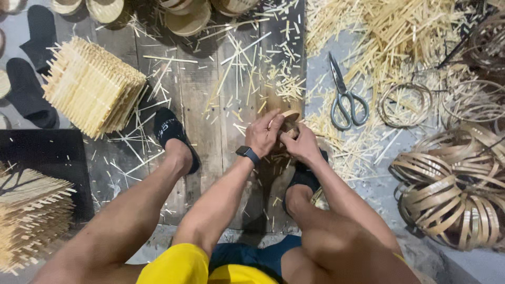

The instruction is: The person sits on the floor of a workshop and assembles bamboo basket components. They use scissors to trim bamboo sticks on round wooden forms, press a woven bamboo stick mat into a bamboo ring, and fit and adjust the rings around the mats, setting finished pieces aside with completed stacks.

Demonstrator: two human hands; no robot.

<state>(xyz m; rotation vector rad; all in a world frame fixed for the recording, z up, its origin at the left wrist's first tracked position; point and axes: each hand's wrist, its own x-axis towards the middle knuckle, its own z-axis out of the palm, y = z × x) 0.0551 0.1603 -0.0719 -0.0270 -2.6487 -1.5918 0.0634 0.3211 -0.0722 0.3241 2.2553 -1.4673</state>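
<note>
Both hands meet over the middle of the plank floor [210, 105], closed around 1 small bamboo ring [289, 122]. The left hand [264, 134] wraps the ring from the left, fingers curled over its top, a dark watch [248, 154] on the wrist. The right hand [301, 144] presses against it from the right, fingers bent onto the ring's near side. Only the ring's top edge and a little of its side show between the fingers; the rest is hidden.

The person sits with knees apart, in yellow shorts [181, 265]. The left foot [176, 138] in a black sock rests on the planks, left of the hands. The right foot [304, 181] sits right under the hands, at the planks' right edge.

Short bamboo offcuts [286, 84] litter the planks, thickest near the far right corner. Scissors [344, 97] lie just past the planks' right edge, blades pointing away, among loose strips [389, 31]. A thin hoop [405, 105] lies just right of the scissors. A heap of wide bamboo bands [452, 189] coils at the right.

At the planks' far left edge stands 1 stack of woven mats [92, 87], tilted. Another stack [31, 221] sits near left, beside a black board [47, 158]. Round baskets [187, 16] line the far edge. 2 black socks [31, 63] lie far left.
</note>
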